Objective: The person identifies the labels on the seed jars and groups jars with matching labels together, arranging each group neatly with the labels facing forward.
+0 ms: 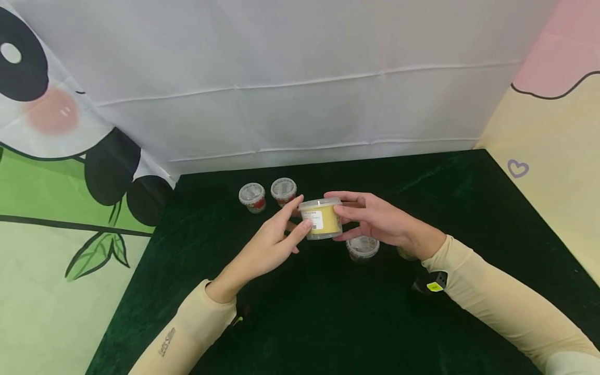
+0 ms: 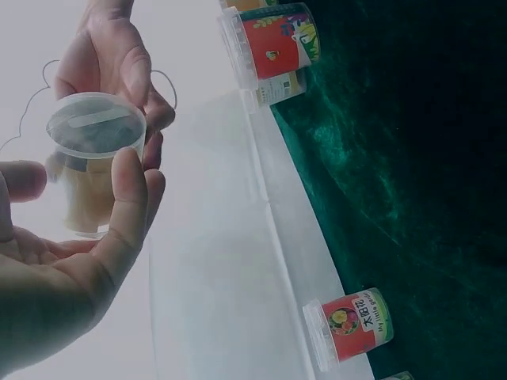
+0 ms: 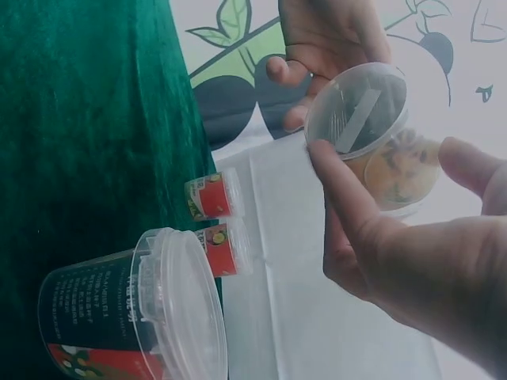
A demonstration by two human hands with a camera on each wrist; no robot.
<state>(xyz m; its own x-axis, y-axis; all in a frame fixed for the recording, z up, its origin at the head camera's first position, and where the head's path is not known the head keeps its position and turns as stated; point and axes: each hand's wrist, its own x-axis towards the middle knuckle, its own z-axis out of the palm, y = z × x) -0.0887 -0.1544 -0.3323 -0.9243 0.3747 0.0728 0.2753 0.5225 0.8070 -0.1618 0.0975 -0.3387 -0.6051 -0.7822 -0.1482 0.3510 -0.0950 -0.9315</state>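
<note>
A small clear plastic tub (image 1: 325,223) with a lid and a yellow label is held above the table between both hands. From the left side, my left hand (image 1: 263,244) grips it, thumb on the front near a white sticker. My right hand (image 1: 385,221) holds the opposite side, fingers around the wall and lid edge. In the left wrist view the tub (image 2: 87,194) stands roughly upright, a pale strip across its lid. In the right wrist view dark marks show on the yellow side of the tub (image 3: 404,166); its contents cannot be made out.
Two lidded tubs with red labels (image 1: 253,198) (image 1: 284,190) stand at the back left of the dark green table cloth (image 1: 300,323). Another tub (image 1: 363,248) sits below the right hand, and one more (image 1: 405,254) is mostly hidden by the right wrist. A white cloth wall (image 1: 304,114) rises behind.
</note>
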